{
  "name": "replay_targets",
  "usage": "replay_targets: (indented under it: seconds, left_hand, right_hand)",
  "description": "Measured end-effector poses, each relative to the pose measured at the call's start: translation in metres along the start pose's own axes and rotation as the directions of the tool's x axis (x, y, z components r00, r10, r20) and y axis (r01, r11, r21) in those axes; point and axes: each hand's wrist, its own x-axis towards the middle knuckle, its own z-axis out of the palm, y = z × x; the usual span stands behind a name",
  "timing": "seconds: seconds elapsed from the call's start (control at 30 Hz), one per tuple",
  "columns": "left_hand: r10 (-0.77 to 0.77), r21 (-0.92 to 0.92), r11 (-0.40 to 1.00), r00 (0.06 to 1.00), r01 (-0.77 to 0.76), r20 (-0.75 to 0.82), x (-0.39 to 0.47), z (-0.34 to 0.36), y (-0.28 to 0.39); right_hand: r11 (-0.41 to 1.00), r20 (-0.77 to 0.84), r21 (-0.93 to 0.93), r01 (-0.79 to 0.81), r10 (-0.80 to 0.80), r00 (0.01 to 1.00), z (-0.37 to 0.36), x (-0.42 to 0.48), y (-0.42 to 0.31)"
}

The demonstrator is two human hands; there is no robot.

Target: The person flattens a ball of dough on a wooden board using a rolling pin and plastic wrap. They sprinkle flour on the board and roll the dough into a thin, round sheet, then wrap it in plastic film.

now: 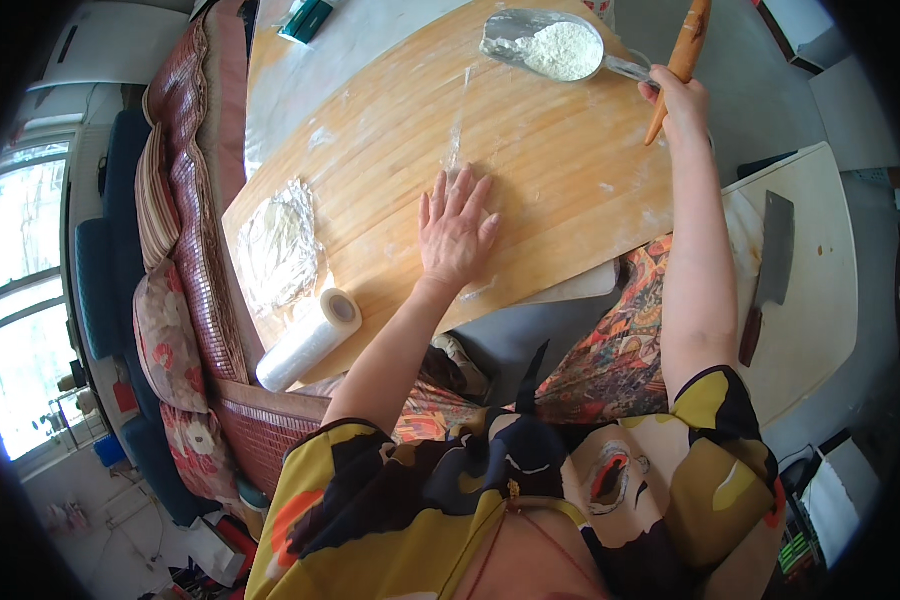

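My left hand (457, 225) lies palm down on a large wooden board (375, 165), its fingers slightly spread. Just beyond its fingertips is a thin streak of clear film (456, 139). In my right hand (679, 97) are both a tapered wooden rolling pin (686, 45) and the handle of a clear scoop (506, 45). White flour (566, 51) fills much of the scoop, which is over the board's far right part. At the board's left lies a pale lump wrapped in plastic film (279, 238), and nearer me a roll of plastic wrap (304, 349).
To my right, a cleaver (774, 251) lies on a cream-coloured surface (810, 307). A small green box (307, 19) sits beyond the board at the upper left. A sofa with a woven cover (184, 150) and cushions (166, 337) runs along the left side.
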Motion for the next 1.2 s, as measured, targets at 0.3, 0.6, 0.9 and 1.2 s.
replay_targets:
  seconds: [0.3,0.6,0.9,1.2]
  left_hand:
    - [-0.027,-0.008,1.0,0.997,0.026,-0.067,0.002,0.001,0.006]
    - [-0.037,-0.048,0.998,0.998,0.034,-0.051,0.002,0.0,0.004]
    - [-0.048,-0.04,0.998,0.998,0.046,-0.046,0.004,0.003,0.005]
    - [-0.132,-0.074,0.991,0.946,0.115,-0.296,0.002,0.014,-0.014]
  right_hand:
    - [0.999,0.013,0.034,-0.041,0.04,0.999,0.0,0.016,0.0]
    - [0.998,0.056,-0.065,-0.024,0.028,0.998,0.011,0.039,0.008]
    - [0.994,0.108,-0.085,-0.069,0.078,0.991,0.027,0.034,-0.007]
    - [0.994,0.046,-0.048,-0.094,0.096,0.994,0.03,0.003,-0.011]
